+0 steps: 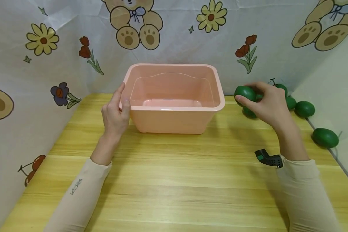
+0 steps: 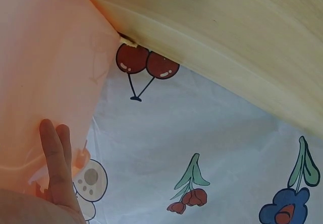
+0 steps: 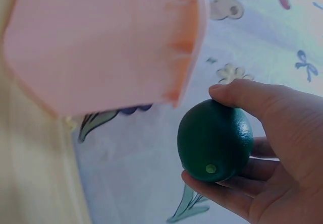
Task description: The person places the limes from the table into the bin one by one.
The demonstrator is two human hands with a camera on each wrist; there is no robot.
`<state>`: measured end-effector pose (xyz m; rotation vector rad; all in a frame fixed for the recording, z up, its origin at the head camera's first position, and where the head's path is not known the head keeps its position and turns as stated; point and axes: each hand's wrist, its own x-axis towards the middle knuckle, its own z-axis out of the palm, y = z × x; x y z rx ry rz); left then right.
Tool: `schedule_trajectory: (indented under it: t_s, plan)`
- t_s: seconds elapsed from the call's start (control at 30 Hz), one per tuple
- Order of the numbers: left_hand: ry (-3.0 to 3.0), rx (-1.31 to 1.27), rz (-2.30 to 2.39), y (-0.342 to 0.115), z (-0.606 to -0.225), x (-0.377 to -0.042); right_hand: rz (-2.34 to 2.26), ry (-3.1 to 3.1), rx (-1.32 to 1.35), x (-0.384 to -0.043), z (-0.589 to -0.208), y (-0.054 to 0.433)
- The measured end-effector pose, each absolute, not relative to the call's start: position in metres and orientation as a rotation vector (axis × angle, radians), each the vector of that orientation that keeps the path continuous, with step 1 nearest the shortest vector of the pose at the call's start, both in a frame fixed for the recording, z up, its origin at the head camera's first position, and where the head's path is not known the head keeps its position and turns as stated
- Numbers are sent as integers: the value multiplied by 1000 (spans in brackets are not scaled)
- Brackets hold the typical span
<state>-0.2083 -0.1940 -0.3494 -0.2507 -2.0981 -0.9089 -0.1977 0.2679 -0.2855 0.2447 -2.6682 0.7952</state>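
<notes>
A pink plastic basin (image 1: 174, 122) stands at the back of the table, its inside bare in the head view. My left hand (image 1: 115, 112) holds its front left corner at the rim, thumb on the front side and fingers (image 2: 52, 151) straight along the outer wall. To the right of the basin, my right hand (image 1: 268, 101) grips a green lime (image 3: 214, 138) between thumb and fingers, raised over the table. Another lime (image 1: 249, 112) shows just below that hand, partly hidden.
Several more limes lie beyond and right of the right hand, one (image 1: 304, 109) by the wall's foot and one (image 1: 325, 138) nearer me. A printed cloth (image 1: 174, 54) hangs behind the basin. The wooden table (image 1: 185, 180) extends toward me. A black device (image 1: 268, 158) is on my right wrist.
</notes>
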Motion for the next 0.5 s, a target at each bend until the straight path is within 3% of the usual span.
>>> schedule_trajectory:
  t_s: [0.5]
  plan:
    - [-2100, -258, -901, -193, -350, -209, 1067, -2406, 384, -206, -255, 203]
